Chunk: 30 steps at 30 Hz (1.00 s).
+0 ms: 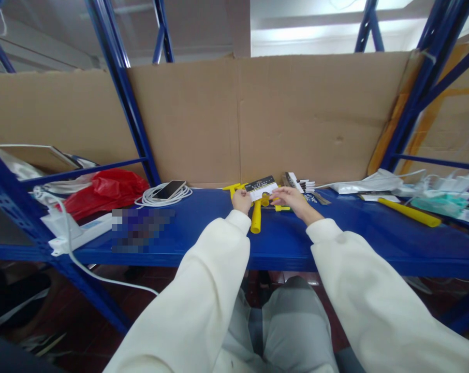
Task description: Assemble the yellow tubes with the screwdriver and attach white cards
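Card [261, 187] is held over blue shelf [211, 223], not set down; what is finished or left can't be judged. It is pinched by left hand [241, 201]; right hand [291, 201] is beside its right edge, grip unclear. Black-and-white face, tilted, print unreadable; yellow handle [256, 218] just below.

We see a panel [296, 119] standing behind the rear edge of the desk [203, 228]. Toward the left end, a phone [170, 190] lies on a cable coil [182, 194], a bag [106, 190] left of it, a power strip [89, 232] before the bag. Toward the right end, a packet [366, 184] lies behind a handle [413, 213].
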Available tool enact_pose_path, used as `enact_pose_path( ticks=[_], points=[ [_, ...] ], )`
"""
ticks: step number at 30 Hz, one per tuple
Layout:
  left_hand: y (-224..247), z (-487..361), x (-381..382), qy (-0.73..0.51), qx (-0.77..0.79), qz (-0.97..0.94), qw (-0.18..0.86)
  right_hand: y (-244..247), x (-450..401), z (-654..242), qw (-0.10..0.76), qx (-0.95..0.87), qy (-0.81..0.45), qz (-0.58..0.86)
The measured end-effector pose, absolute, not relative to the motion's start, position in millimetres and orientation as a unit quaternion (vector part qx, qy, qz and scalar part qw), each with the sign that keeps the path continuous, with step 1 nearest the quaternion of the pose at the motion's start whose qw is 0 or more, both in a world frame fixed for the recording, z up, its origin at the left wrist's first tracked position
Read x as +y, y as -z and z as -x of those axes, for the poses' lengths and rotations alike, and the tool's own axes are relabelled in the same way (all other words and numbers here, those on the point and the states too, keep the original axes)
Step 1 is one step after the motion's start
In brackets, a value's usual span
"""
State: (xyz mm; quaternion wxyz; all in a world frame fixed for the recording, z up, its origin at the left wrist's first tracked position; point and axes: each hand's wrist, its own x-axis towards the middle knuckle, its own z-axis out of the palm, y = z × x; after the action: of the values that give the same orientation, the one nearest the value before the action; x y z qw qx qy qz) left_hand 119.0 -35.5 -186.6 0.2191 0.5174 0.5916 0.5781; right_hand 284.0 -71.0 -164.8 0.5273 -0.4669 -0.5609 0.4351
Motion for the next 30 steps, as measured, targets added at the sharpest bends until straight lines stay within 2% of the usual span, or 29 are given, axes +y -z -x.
enact_pose_path(
  ticks=[5, 14, 17, 25, 30],
  points=[
    [176, -124, -48, -0.6, 0.585, -0.457, 0.299, 165, -65, -289, 0.552, -0.528, -0.371, 0.529],
    [164, -127, -60, -0.687, 0.463, -0.307, 0.469, 169, -57, -297, 0.589, -0.513, -0.411, 0.471],
    [160, -126, -65, -0.696, 0.428, -0.268, 0.511, 172, -54, -302, 0.577, -0.533, -0.444, 0.432],
    [153, -125, -72, -0.699, 0.399, -0.232, 0.546, 176, -49, -307, 0.576, -0.534, -0.495, 0.372],
    [152, -125, -72, -0.684, 0.408, -0.241, 0.555, 178, -45, -308, 0.563, -0.582, -0.422, 0.407]
  ],
)
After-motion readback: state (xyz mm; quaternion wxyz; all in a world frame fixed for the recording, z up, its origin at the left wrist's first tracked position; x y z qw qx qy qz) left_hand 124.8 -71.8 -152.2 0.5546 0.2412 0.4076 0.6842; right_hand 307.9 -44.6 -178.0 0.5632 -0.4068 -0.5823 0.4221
